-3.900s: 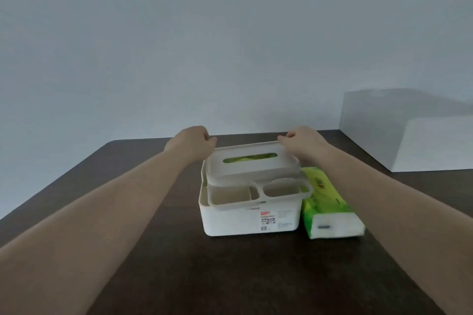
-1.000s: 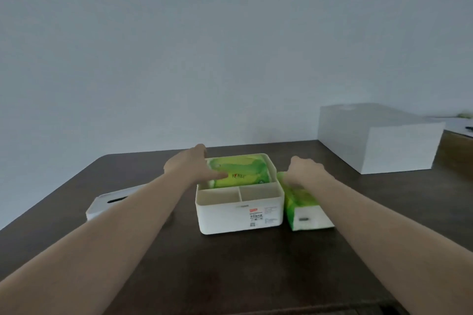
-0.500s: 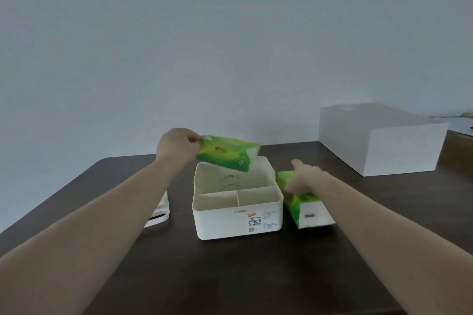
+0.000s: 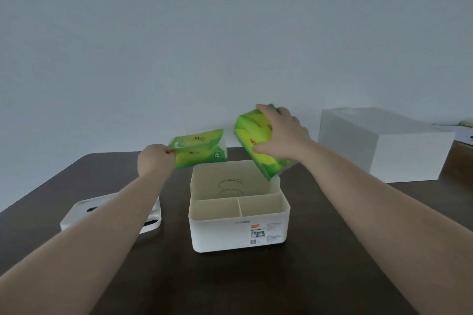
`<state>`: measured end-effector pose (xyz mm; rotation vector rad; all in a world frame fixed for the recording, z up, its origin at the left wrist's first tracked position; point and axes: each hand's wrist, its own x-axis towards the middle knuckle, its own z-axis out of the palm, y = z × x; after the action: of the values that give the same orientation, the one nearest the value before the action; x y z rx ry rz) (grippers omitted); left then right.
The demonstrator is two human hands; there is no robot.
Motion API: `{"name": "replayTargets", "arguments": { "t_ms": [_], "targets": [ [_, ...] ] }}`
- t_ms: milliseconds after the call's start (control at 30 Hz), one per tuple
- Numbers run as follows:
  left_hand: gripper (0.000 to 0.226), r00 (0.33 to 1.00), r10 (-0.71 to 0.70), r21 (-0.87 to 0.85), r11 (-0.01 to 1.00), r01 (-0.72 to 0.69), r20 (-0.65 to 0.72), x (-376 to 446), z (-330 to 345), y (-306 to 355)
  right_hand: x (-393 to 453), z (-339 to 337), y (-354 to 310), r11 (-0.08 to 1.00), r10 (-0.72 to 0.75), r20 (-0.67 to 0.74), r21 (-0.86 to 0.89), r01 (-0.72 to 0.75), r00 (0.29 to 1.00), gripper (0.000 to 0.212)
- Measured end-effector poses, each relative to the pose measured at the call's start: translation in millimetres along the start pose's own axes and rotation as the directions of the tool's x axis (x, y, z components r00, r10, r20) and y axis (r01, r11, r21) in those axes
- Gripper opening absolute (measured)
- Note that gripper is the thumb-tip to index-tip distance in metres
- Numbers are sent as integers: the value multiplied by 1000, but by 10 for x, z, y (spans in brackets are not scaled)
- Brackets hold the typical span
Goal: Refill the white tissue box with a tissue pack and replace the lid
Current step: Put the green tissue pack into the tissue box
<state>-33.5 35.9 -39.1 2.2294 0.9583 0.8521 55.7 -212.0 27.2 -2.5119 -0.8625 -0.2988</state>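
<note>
dark wooden table (image 4: 320,276) under a plain grey wall, big white box (image 4: 384,146) at right, lid (image 4: 84,212) lower left behind your forearm, open white tissue box (image 4: 239,233) at centre, your left hand (image 4: 153,161) pinching a slim green tissue pack (image 4: 202,152), your right hand (image 4: 284,135) gripping a fuller green pack (image 4: 256,146) tilted over the box's far right corner

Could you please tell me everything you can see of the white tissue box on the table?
The white tissue box looks like matte plastic and stands upright and lidless on the dark table. Its large rear compartment is empty, showing ring marks on its floor; two small front compartments are empty too. A printed label is on its front. Neither hand touches it.
</note>
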Motion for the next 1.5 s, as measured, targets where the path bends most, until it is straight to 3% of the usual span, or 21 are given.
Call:
{"name": "replayTargets", "arguments": {
  "t_ms": [100,200,433,567,667,767,967,1133,1333,1500],
  "targets": [
    [30,999,-38,29,999,37,28,67,51,-106,24,37,-100,970,-236,110,-39,241,965,101],
    [30,994,-74,56,996,70,78,113,68,-237,56,110,-163,928,-340,222,-79,365,914,103],
    [31,965,-115,-9,993,121,235,73,98,-453,39,284,-235,814,-378,482,-234,532,790,96],
    [50,965,-103,-14,994,110,240,55,29,-465,57,339,-305,782,-382,556,-232,578,739,94],
    [49,966,-82,3,996,84,245,39,-17,-491,72,381,-305,826,-388,589,-118,551,709,92],
    [46,969,-71,44,997,62,239,9,-79,-514,53,433,-266,882,-371,592,-16,471,715,87],
    [35,970,-65,72,996,50,234,-63,-280,-582,-54,410,-269,920,-330,521,-10,392,787,57],
    [31,974,-42,85,996,24,220,-106,-481,-678,-100,362,-551,938,-335,369,40,345,867,45],
    [27,973,-69,134,990,39,221,-200,-866,-942,-121,576,-1147,920,-386,347,74,385,855,35],
    [20,975,-129,282,957,74,181,-248,-1116,-1301,-172,901,-1620,914,-400,378,91,396,835,32]
  ]
}}
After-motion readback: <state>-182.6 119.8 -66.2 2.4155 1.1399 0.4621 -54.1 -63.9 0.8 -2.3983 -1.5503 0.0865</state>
